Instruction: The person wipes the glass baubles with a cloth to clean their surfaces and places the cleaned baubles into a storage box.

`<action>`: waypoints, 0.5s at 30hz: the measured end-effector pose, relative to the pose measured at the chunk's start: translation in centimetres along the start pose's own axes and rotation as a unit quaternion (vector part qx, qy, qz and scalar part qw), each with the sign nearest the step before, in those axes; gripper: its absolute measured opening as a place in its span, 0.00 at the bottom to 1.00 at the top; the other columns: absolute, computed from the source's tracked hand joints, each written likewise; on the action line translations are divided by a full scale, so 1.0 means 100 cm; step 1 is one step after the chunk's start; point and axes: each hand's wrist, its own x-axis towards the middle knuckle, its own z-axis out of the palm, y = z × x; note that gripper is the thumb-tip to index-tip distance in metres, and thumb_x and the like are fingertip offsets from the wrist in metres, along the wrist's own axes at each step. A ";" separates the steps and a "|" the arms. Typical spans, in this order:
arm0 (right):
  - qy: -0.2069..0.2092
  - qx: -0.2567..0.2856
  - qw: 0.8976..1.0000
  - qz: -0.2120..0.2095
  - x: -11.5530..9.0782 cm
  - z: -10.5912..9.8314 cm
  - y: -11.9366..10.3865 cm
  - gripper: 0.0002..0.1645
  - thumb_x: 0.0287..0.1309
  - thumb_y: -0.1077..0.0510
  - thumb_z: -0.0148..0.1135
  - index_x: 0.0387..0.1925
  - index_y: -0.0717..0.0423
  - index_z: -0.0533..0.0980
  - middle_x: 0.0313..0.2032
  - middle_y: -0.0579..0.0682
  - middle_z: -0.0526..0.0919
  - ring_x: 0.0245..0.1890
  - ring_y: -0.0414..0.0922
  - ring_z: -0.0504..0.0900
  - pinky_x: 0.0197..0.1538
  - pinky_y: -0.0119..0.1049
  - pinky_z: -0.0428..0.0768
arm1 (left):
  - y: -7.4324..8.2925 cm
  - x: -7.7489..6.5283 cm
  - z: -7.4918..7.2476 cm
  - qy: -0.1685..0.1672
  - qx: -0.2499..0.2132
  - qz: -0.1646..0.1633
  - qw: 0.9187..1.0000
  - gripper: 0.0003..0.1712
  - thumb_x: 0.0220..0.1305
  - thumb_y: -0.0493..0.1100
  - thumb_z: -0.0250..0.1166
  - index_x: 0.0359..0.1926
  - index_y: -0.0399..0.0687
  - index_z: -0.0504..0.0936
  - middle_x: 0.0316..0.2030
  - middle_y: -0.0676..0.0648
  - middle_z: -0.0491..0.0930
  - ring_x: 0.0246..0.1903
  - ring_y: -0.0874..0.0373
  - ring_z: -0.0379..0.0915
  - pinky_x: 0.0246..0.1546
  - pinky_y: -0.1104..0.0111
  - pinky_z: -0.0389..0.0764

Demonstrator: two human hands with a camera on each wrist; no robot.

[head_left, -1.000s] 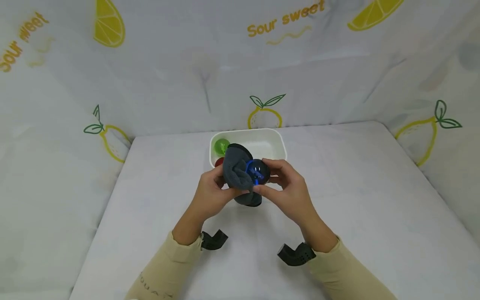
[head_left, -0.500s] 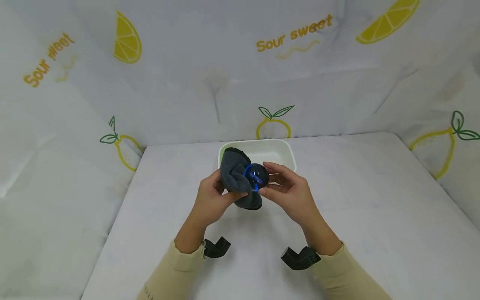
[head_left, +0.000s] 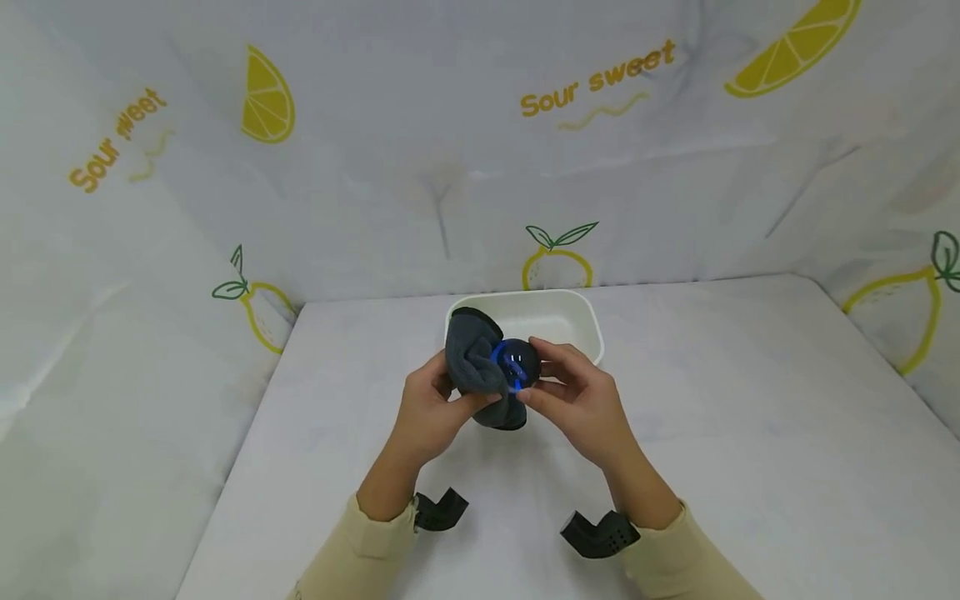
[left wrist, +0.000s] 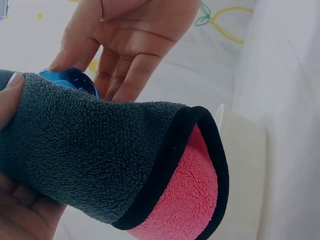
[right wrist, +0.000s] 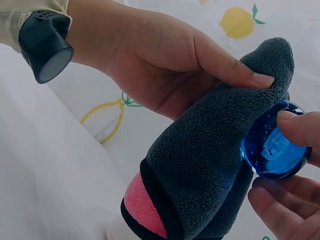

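Observation:
A grey towel [head_left: 472, 354] with black edging is bunched in my left hand [head_left: 427, 412], thumb on the near side. Its pink underside [left wrist: 182, 192] shows at the folded end in the left wrist view. Against the grey cloth sits a clear dark blue ball [head_left: 520, 363], which looks bright blue with a paler shape inside in the right wrist view. My right hand [head_left: 581, 398] pinches this ball between thumb and fingers from the right. Part of the ball is covered by the towel. Both hands are raised in front of a white tray [head_left: 594, 327].
The tray stands at the back of the white-covered table [head_left: 712, 417], its left part hidden behind the towel. Behind the table rises a white cloth backdrop [head_left: 360, 192] printed with lemons. Each wrist carries a black camera mount [head_left: 600, 534].
The head view has shifted, so the scene sits lower and further right. A green ball and a red one, seen in the tray earlier, are now hidden. Both hands keep their holds.

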 end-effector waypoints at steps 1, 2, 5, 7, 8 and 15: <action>0.000 -0.001 1.000 0.000 0.000 -0.001 0.000 0.36 0.48 0.77 0.69 0.62 0.67 0.71 0.53 0.62 0.77 0.48 0.38 0.81 0.49 0.30 0.83 | 0.000 0.000 0.000 -0.001 0.000 -0.001 1.000 0.26 0.54 0.30 0.73 0.55 0.41 0.78 0.50 0.42 0.82 0.48 0.54 0.81 0.48 0.64 0.83; 0.000 -0.002 1.000 -0.001 0.000 -0.001 0.000 0.36 0.48 0.77 0.69 0.62 0.67 0.71 0.53 0.62 0.77 0.48 0.38 0.81 0.49 0.30 0.83 | 0.000 0.000 0.001 -0.002 0.002 0.000 1.000 0.26 0.54 0.30 0.73 0.55 0.41 0.78 0.50 0.42 0.82 0.48 0.54 0.81 0.48 0.64 0.83; 0.001 -0.005 1.000 -0.006 0.000 -0.003 0.000 0.36 0.48 0.77 0.69 0.62 0.66 0.72 0.52 0.62 0.77 0.47 0.38 0.81 0.48 0.30 0.83 | 0.001 0.001 0.001 -0.002 0.002 -0.002 1.000 0.27 0.54 0.30 0.73 0.55 0.42 0.78 0.49 0.43 0.82 0.47 0.54 0.81 0.47 0.65 0.83; 0.002 -0.008 1.000 -0.009 -0.001 -0.004 0.000 0.36 0.48 0.76 0.70 0.61 0.66 0.73 0.52 0.61 0.77 0.47 0.38 0.81 0.49 0.30 0.82 | 0.002 0.000 0.002 -0.003 0.001 -0.005 1.000 0.27 0.54 0.30 0.72 0.56 0.41 0.78 0.50 0.42 0.82 0.47 0.54 0.81 0.47 0.64 0.83; 0.002 -0.010 1.000 -0.011 -0.001 -0.004 -0.001 0.36 0.47 0.76 0.70 0.61 0.66 0.73 0.52 0.61 0.77 0.47 0.39 0.81 0.49 0.31 0.82 | 0.002 0.000 0.002 -0.004 0.000 -0.006 1.000 0.26 0.55 0.30 0.72 0.56 0.41 0.77 0.50 0.42 0.82 0.47 0.54 0.81 0.47 0.64 0.83; -0.002 -0.013 1.000 -0.008 -0.004 -0.005 -0.003 0.36 0.47 0.74 0.72 0.61 0.64 0.74 0.53 0.56 0.77 0.48 0.40 0.80 0.52 0.32 0.81 | 0.003 -0.003 0.002 -0.010 -0.003 -0.019 1.000 0.26 0.56 0.31 0.71 0.56 0.39 0.77 0.50 0.41 0.81 0.47 0.55 0.80 0.47 0.64 0.83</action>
